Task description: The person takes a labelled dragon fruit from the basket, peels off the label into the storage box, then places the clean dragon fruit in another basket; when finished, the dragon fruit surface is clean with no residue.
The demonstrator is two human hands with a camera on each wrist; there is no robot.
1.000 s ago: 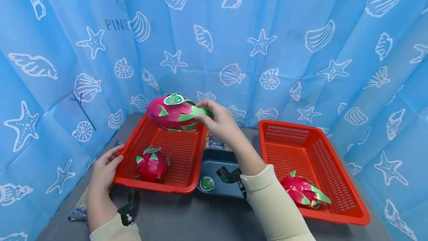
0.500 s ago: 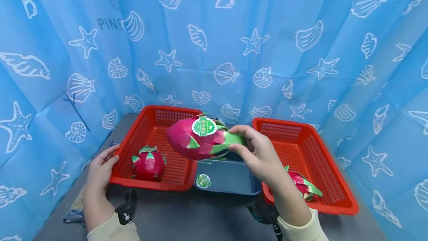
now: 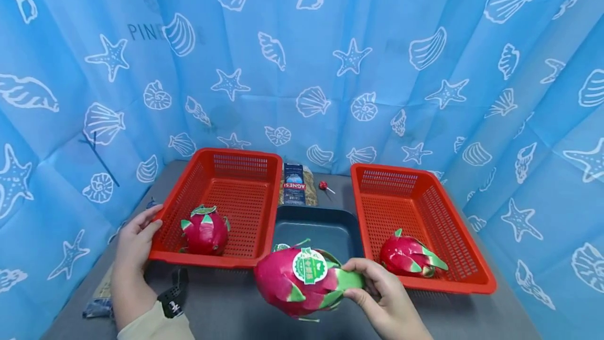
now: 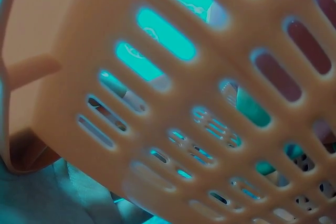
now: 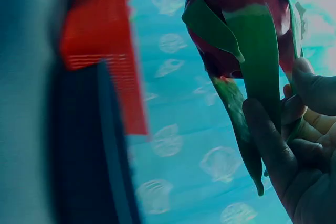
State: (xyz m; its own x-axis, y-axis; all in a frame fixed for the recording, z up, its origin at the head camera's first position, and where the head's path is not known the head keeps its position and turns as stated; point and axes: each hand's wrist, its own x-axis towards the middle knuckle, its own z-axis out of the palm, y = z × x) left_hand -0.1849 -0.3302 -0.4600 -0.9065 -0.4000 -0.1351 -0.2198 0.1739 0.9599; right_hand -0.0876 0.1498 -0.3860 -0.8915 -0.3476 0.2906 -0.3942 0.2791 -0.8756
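Note:
My right hand (image 3: pixel 384 298) pinches the green leafy end of a dragon fruit (image 3: pixel 283 277) between thumb and fingers. The fruit is pink, lies sideways with a green-and-white round sticker facing up, and overlaps the front of a dark tray in the head view. In the right wrist view, the fingers hold its long green leaves (image 5: pixel 257 61). My left hand (image 3: pixel 134 240) grips the left rim of a red basket (image 3: pixel 212 261), which contains a second dragon fruit (image 3: pixel 206 232). The left wrist view is filled by the basket's slotted side (image 4: pixel 210 77).
Another red basket (image 3: pixel 476 285) stands on the right with a dragon fruit (image 3: pixel 410 256) inside. Between the baskets sits the dark blue-grey tray (image 3: pixel 316 214). Behind it lie a pasta packet (image 3: pixel 294 185) and a red lollipop (image 3: pixel 323 185). A shell-patterned blue curtain (image 3: pixel 302 67) surrounds the table.
My right hand has carried the dragon fruit from above the left basket, rightward and down toward me, to the tray's front. The left hand has stayed on the rim.

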